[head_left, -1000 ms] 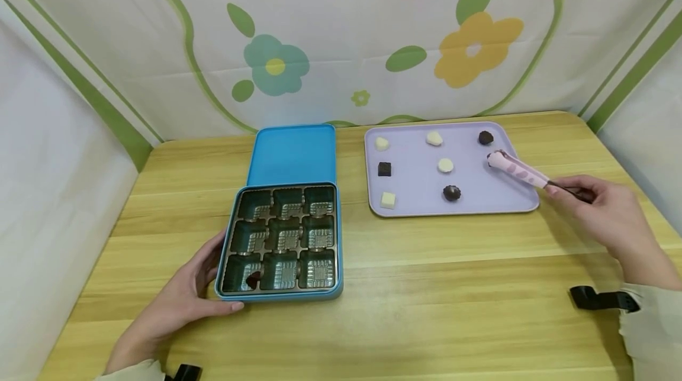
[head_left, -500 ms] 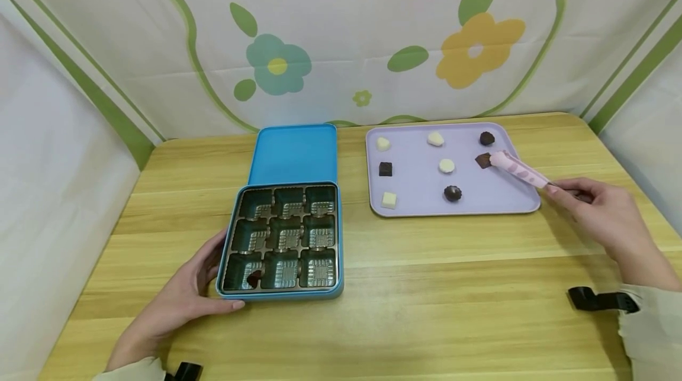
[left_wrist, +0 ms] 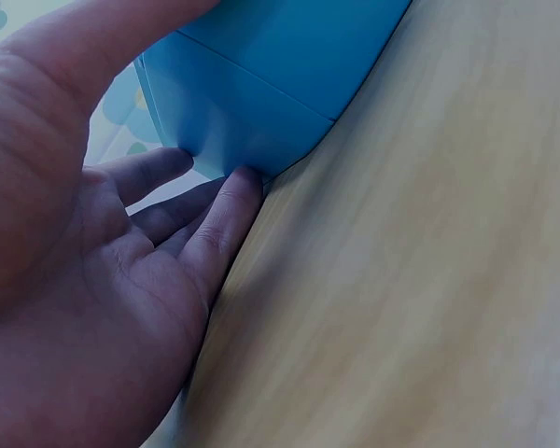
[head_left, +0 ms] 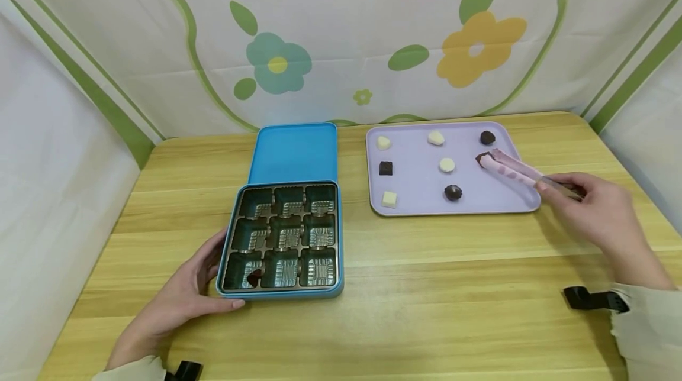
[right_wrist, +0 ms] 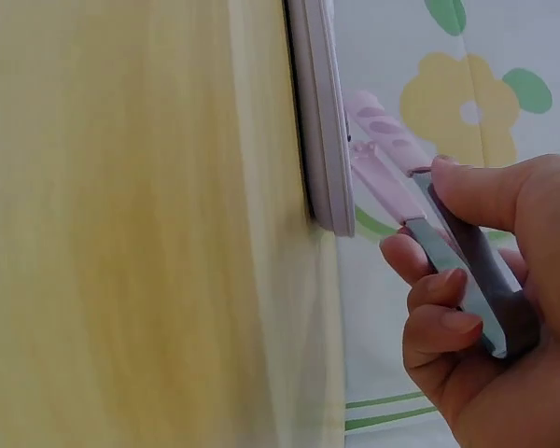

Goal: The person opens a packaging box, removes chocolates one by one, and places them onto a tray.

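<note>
My left hand (head_left: pixel 183 298) holds the near left corner of an open blue tin box (head_left: pixel 341 239), thumb along the front and fingertips against the side (left_wrist: pixel 233 224). A dark plastic insert (head_left: pixel 266 245) divides the tin, and a dark chocolate (head_left: pixel 254 277) lies in its near left compartment. In my right hand (head_left: pixel 602 209) are tongs with pink paw-like tips (head_left: pixel 508 168), gripped between thumb and fingers (right_wrist: pixel 448 322). The tips are apart at a dark brown chocolate (head_left: pixel 482 158) on the lilac tray (head_left: pixel 415 206); part of it is hidden, and whether they pinch it I cannot tell.
Several white and dark chocolates, among them a round dark one (head_left: pixel 453 192) and a dark square (head_left: pixel 386 168), are spread over the tray. The tin's blue lid (head_left: pixel 295 153) lies behind the box. A flowered curtain (head_left: pixel 330 44) backs the wooden table (head_left: pixel 426 298).
The right hand and tongs have shifted slightly and turned, so both tong arms now show, spread at the dark brown chocolate. The left hand and tin stay in place.
</note>
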Tool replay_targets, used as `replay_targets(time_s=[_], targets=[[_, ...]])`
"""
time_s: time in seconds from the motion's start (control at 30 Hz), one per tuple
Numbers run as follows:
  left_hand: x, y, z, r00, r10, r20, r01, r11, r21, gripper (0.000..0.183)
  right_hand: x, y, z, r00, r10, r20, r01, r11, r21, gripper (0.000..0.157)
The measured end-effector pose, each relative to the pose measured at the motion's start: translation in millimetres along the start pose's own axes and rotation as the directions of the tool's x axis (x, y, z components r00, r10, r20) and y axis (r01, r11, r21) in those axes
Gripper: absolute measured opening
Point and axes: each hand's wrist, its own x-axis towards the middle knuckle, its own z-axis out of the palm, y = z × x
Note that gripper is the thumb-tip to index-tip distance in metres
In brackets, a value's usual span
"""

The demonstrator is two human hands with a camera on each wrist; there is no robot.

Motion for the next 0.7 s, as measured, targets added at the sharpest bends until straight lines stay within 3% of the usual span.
replay_targets(time_s=[0.13,0.7], targets=[[-0.2,0.2,0.3,1.000,-0.010,0.001,0.010,1.000,-0.005,0.121,-0.2,-5.3,1.9,0.998,-0.063,-0.024,0.062,0.998,-0.022,0.050],[0.7,1.7,0.0,0.999,-0.035,0.025,0.036,0.999,-0.031,0.121,-1.4,-5.6,-9.3,0.993,-0.110,-0.038,0.106,0.991,-0.085,0.045]])
